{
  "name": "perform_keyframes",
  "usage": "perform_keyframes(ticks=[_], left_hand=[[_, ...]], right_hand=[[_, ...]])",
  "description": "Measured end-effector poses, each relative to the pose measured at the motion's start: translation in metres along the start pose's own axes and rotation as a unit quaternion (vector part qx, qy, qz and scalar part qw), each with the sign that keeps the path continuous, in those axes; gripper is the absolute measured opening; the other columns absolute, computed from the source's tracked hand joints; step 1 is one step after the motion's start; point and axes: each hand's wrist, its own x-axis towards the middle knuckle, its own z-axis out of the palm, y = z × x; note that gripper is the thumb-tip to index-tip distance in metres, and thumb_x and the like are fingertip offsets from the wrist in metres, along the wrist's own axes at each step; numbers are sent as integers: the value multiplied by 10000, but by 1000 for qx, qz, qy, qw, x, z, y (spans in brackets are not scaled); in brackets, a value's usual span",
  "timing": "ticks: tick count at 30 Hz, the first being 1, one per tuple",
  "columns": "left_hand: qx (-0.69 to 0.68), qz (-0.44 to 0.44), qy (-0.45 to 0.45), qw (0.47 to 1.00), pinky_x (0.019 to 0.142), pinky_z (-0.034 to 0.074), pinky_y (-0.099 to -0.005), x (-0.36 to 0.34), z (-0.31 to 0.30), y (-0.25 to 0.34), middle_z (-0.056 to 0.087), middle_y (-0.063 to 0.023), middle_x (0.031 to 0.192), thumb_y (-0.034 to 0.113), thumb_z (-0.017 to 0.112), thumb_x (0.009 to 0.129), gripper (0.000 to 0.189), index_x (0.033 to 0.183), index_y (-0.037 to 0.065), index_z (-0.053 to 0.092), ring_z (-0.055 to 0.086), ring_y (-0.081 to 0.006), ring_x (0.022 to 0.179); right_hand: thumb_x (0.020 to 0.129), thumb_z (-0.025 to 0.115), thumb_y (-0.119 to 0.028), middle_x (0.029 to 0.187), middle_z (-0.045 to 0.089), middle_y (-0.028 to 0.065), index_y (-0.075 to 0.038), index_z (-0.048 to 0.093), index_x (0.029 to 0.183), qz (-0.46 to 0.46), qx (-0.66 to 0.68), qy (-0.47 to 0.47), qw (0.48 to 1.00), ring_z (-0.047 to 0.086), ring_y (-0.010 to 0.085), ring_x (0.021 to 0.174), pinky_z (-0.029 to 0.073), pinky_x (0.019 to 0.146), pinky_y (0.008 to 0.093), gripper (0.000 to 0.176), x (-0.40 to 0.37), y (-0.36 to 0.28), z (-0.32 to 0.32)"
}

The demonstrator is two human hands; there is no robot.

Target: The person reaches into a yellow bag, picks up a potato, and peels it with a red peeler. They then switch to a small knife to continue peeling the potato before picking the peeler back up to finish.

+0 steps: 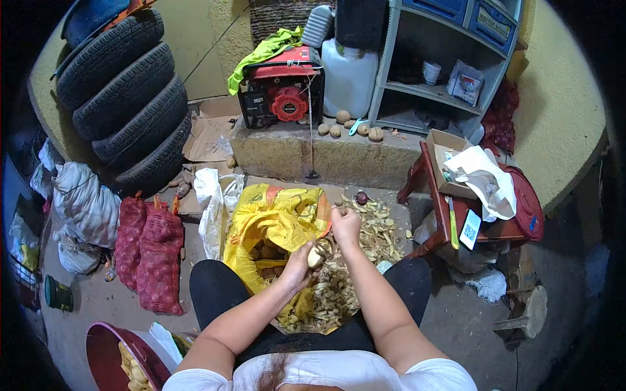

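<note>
My left hand (300, 266) is closed around a partly peeled potato (317, 257), its pale flesh showing beside some brown skin. Just to the right and slightly farther away is my right hand (345, 227), its fingers curled; what they grip, if anything, is hidden. A yellow sack (270, 218) stands open between my knees, with unpeeled potatoes (266, 251) inside. Potato peelings (332, 301) lie in a heap below my hands and spread over the floor to the right. A red onion (362, 197) rests at the far edge of the peelings.
At lower left, a maroon tub (107, 355) holds peeled potatoes (134, 371). Red mesh sacks (160, 257) stand left of me, near stacked tires (130, 98). On the right, a red stool (424, 238) bears a phone (470, 229) and a yellow-handled knife (453, 225). A generator (282, 88) sits ahead on a ledge.
</note>
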Motion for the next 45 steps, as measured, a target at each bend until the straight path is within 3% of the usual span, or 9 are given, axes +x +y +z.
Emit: perform_keyframes(ticks=[4, 6, 8, 10, 14, 25, 27, 34, 45], left_hand=[[17, -10, -85, 996, 411, 377, -272, -4, -9, 2, 543, -48, 713, 314, 358, 899, 290, 968, 68, 494, 467, -144, 523], [19, -8, -72, 997, 421, 380, -272, -6, -10, 6, 562, -57, 754, 301, 337, 908, 294, 1005, 69, 488, 490, -145, 566], [-5, -8, -53, 999, 459, 402, -287, 5, -16, 4, 576, -71, 793, 321, 328, 909, 315, 1013, 71, 490, 513, -165, 601], [-112, -82, -48, 989, 514, 428, -307, 5, -16, 12, 577, -74, 819, 352, 320, 908, 343, 1013, 75, 492, 529, -190, 635], [-150, -111, -81, 979, 550, 453, -350, 17, -28, 5, 568, -57, 875, 398, 353, 891, 343, 1031, 115, 489, 536, -194, 700], [-144, -124, -55, 980, 535, 436, -331, 15, -16, 4, 555, -42, 824, 404, 321, 900, 336, 954, 120, 492, 509, -184, 648], [-133, -123, -37, 983, 528, 429, -325, 15, -15, 4, 551, -41, 813, 396, 319, 902, 329, 949, 120, 490, 503, -184, 633], [-63, -93, -2, 994, 432, 426, -295, 16, -12, -8, 564, -47, 685, 377, 313, 897, 344, 906, 93, 508, 512, -180, 533], [41, -21, -12, 999, 437, 420, -286, 0, -10, 2, 560, -51, 744, 348, 340, 897, 317, 993, 80, 479, 543, -182, 607]], right_hand=[[732, 561, -235, 619, 600, 98, 19, 574, 637, 38, -30, 15, 999, 548, 171, 549, 428, 559, 314, 271, 21, 28, -8], [696, 602, -306, 691, 605, 206, 44, 580, 688, 157, -22, -27, 987, 592, 313, 627, 447, 604, 376, 351, 31, 38, -11], [701, 597, -335, 676, 600, 195, 33, 574, 707, 148, 97, -62, 982, 589, 312, 644, 441, 624, 382, 369, 36, 50, -6], [711, 595, -364, 669, 598, 188, 36, 574, 725, 40, -164, -6, 986, 586, 314, 648, 436, 637, 386, 401, 23, 9, -25], [726, 588, -375, 681, 602, 189, 34, 585, 741, 104, -21, -30, 994, 588, 311, 656, 435, 644, 388, 410, 35, 27, -16], [747, 604, -242, 533, 534, 139, 37, 524, 646, -69, -35, -7, 997, 511, 199, 487, 406, 496, 333, 307, -11, -28, -12], [746, 596, -273, 612, 555, 192, 32, 531, 671, -70, -26, -33, 997, 546, 340, 570, 425, 558, 393, 321, -22, -39, -13], [741, 585, -263, 606, 539, 193, 32, 533, 682, -138, -54, 12, 989, 535, 354, 571, 420, 542, 409, 305, -27, -27, -6], [739, 579, -272, 613, 584, 179, 33, 547, 657, 110, 37, -21, 993, 580, 281, 582, 443, 583, 365, 316, 24, 12, -17]])
